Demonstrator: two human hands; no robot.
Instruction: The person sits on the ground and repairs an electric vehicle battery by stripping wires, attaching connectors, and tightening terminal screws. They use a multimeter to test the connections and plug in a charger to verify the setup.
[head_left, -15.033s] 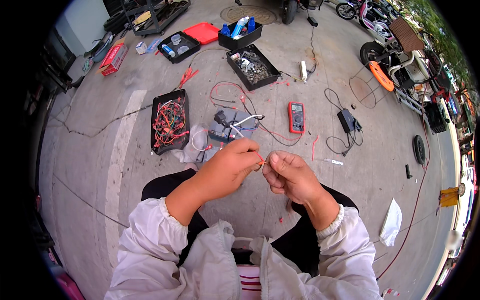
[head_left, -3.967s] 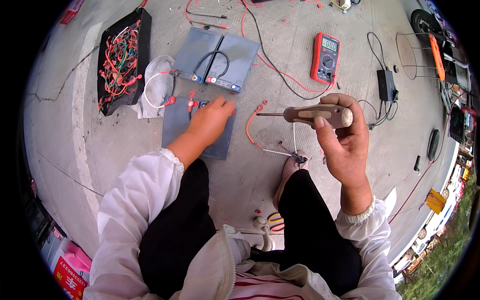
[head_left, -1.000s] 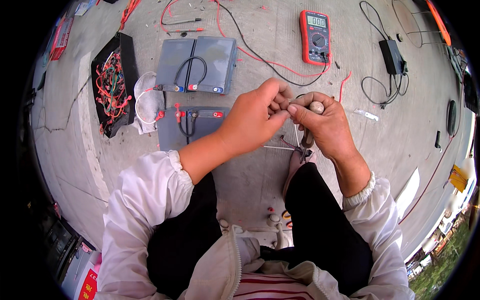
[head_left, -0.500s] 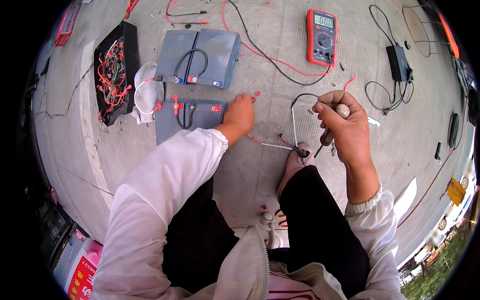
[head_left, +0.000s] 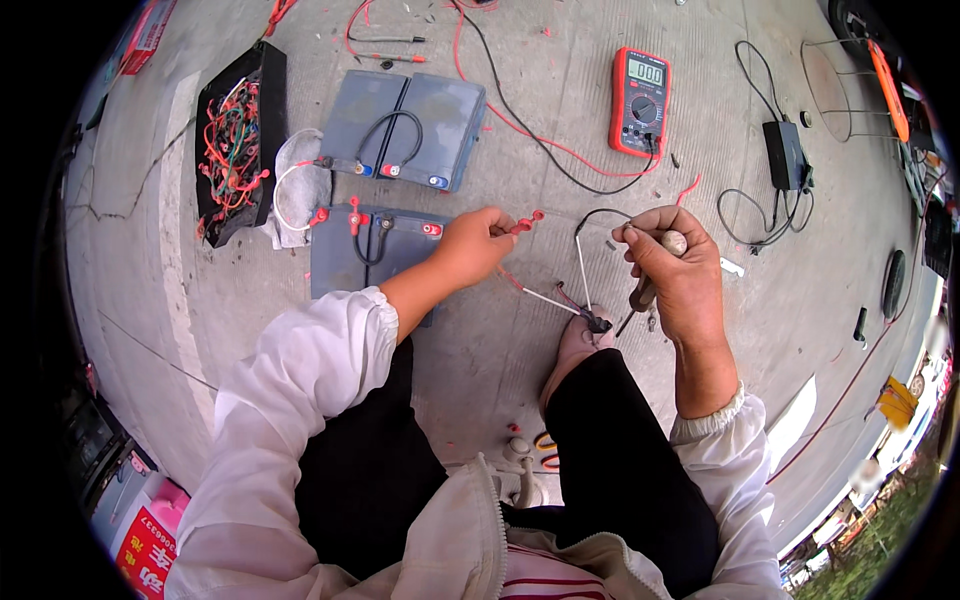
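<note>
Left hand: centre of frame, fingertips drawn narrow around the red lead; ring end projects to the right of them.
Red lead: runs below the hand into a white stretch toward the black plug, which lies at the foot, lower right of centre. Probably light and flexible, with a stiffer terminal; best held just behind the ring, where the insulation gives a firm pinch.
Right hand: right of centre, fingers curled around the screwdriver, shaft slanting down-left; thumb and forefinger meet at the tip of the black lead. Contact looks likely; exact hold on that tip is hidden.
Screwdriver: rigid, likely modest in weight; handle is the sound place to hold, its smooth surface perhaps slippery if greasy.
Black lead: arches from the fingertips, then down as a white stretch to the plug. Seems springy; fine end may bend or fray if tugged.
Near battery block: left of centre, just beside the left hand; red terminals along its top edge. Likely heavy and rigid; lift by the casing, not the leads.
Far battery pair: upper left of centre, joined by a black jumper.
Multimeter: upper right of centre, face up.
</note>
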